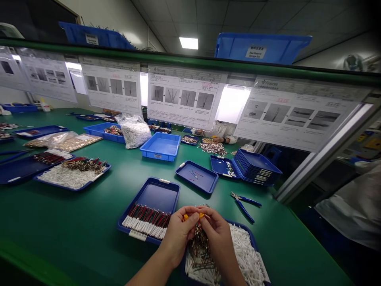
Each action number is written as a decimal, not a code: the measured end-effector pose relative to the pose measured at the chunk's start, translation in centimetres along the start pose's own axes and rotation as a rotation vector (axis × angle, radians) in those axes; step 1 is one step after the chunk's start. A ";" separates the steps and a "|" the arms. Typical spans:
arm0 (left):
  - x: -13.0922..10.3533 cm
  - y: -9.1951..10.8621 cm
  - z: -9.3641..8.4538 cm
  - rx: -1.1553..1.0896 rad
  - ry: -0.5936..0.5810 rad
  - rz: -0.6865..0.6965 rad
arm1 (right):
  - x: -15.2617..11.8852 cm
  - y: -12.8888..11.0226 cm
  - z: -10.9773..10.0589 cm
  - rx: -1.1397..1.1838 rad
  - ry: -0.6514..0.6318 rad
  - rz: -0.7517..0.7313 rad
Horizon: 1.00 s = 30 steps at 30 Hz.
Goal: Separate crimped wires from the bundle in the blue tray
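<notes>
My left hand (181,226) and my right hand (217,230) meet fingertip to fingertip, both pinched closed. Yellow finger cots show on some of the fingertips. Whatever lies in the pinch is too small and too covered to make out. Beneath my hands is a blue tray (253,238) with many white sleeves (242,248) and a heap of brass-coloured and dark wire pieces (199,248). Just left of my left hand, another blue tray (157,194) holds a row of red and black wires (150,216) with white sleeves on their near ends.
Blue-handled pliers (245,204) lie to the right. Beyond are a tray with a few loose wires (196,178), stacked trays (256,167), a blue bin (159,147) and a bag of white pieces (133,131). Instruction sheets hang overhead; a co-worker's hand (218,140) shows across the table.
</notes>
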<state>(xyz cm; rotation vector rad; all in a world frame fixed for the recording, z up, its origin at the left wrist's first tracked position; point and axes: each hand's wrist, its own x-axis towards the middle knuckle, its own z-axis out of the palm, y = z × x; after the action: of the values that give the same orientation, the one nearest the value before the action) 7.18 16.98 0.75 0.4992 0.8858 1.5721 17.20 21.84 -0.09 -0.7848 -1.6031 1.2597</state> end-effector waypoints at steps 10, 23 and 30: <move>-0.8 0.3 0.2 0.130 0.022 0.202 | -0.3 -0.3 0.3 0.134 0.022 -0.078; -1.1 0.1 0.3 0.136 -0.013 0.237 | -0.5 0.4 -0.2 -0.124 0.087 -0.356; -1.0 0.0 0.4 0.066 -0.027 0.145 | -0.1 0.4 -0.2 -0.092 0.064 -0.398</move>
<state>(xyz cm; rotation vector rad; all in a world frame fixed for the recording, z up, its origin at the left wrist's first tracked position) 7.65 16.16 1.19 0.6421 0.8995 1.6679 17.40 21.88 -0.45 -0.5204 -1.6732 0.8735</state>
